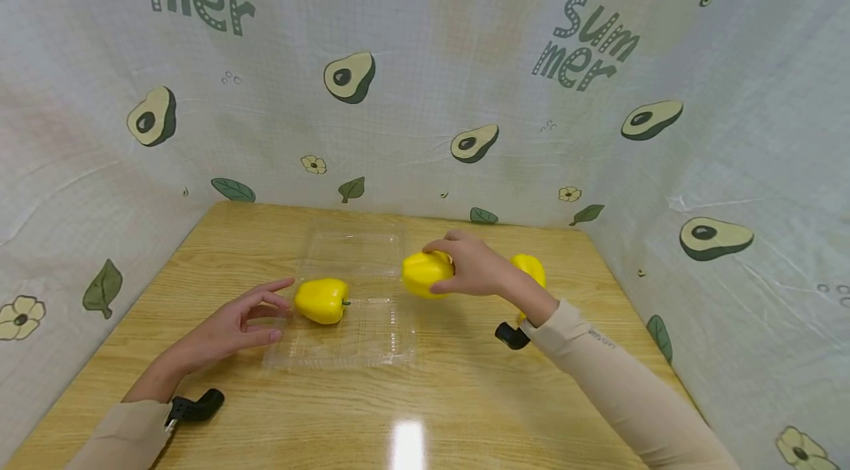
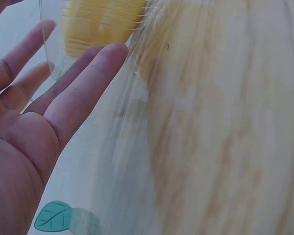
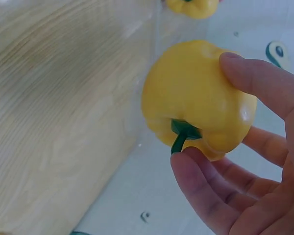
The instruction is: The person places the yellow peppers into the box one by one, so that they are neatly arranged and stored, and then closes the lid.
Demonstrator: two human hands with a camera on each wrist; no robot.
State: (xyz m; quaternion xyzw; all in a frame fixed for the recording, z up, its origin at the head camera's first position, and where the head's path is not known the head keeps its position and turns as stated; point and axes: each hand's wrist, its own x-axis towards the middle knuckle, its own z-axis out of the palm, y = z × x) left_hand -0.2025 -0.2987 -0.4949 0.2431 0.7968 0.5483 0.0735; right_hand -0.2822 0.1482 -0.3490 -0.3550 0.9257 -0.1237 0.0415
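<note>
Evidently gripped a yellow pepper (image 1: 421, 274) in the curled right hand (image 1: 473, 265), near the right side of the clear container (image 1: 372, 333); held the left hand (image 1: 242, 322) spread, grasping nothing, beside the second pepper (image 1: 321, 300) inside; seemed wise to move gently, without bumping plastic.

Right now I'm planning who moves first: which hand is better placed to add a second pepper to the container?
Likely the right hand: it holds a yellow pepper by the right edge of the clear container; the left hand, opposite, holds none.
</note>
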